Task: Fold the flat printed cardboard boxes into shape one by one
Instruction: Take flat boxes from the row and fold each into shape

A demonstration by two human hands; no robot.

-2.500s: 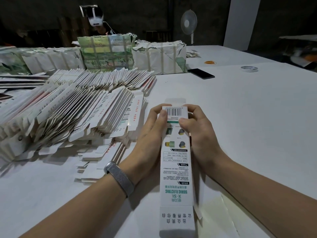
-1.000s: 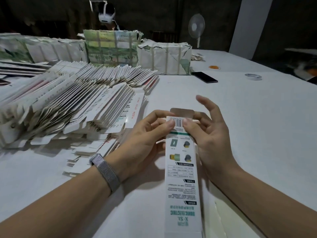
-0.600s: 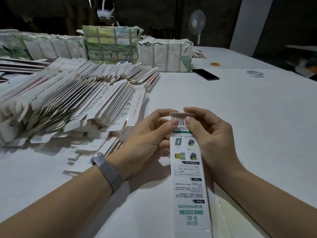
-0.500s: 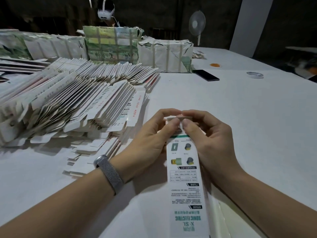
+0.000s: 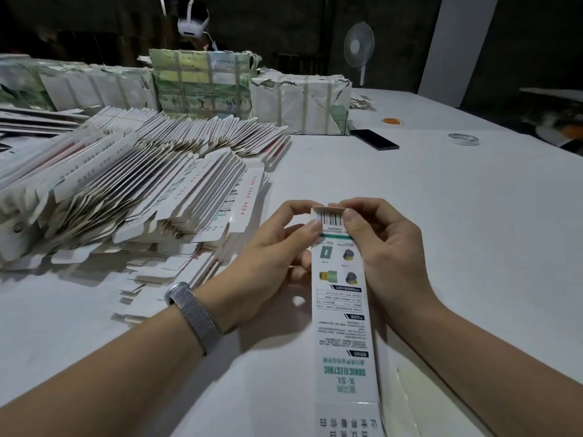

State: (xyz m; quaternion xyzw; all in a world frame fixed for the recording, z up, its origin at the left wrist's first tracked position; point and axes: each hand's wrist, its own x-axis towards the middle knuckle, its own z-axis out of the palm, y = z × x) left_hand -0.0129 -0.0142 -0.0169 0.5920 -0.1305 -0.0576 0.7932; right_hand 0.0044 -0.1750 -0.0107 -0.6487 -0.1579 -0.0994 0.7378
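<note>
A long white printed box [image 5: 342, 329] with green lettering and a barcode lies lengthwise in front of me, its far end raised in both hands. My left hand [image 5: 271, 257] grips that far end from the left, thumb on the printed face and fingers curled over the top edge. My right hand [image 5: 383, 247] grips it from the right the same way. The end flap is folded down under my fingertips. To the left, a big heap of flat printed boxes [image 5: 126, 190] leans in rows on the white table [image 5: 457, 247].
Wrapped bundles [image 5: 299, 102] stand at the back of the table. A black phone [image 5: 373, 139], a tape roll [image 5: 463, 139] and an orange rubber band [image 5: 392, 121] lie beyond. A person with a headset [image 5: 192, 25] sits behind the bundles. A fan [image 5: 359, 47] stands at the back.
The end flap stood up open a second ago; both hands have folded it down onto the box's far end, and my right fingers have closed around that end.
</note>
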